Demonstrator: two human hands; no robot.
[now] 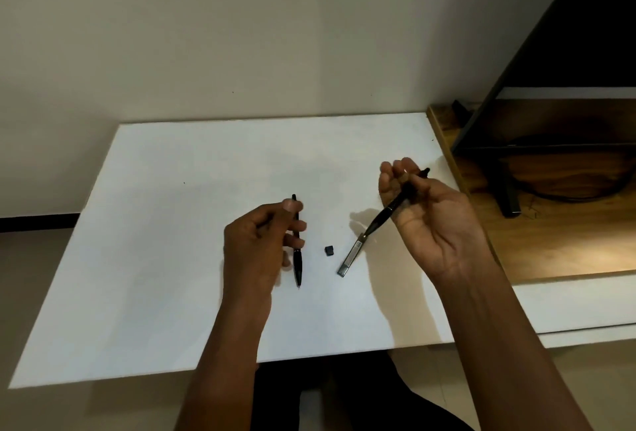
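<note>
My left hand (261,241) holds a thin black pen (298,265) between its curled fingers and thumb, the tip pointing toward me just above the white table (172,241). My right hand (423,210), palm up, grips a second black pen (389,214) that slants down to the left. A flat grey-silver stick (351,257) lies on the table below that pen's lower end; whether they touch I cannot tell. A small black cap-like piece (329,250) sits on the table between the two hands.
A wooden shelf unit (550,231) with black metal legs (506,196) and a dark cable stands right of the table. A pale wall (241,35) rises behind the table's far edge. My dark-clothed lap shows below the near edge.
</note>
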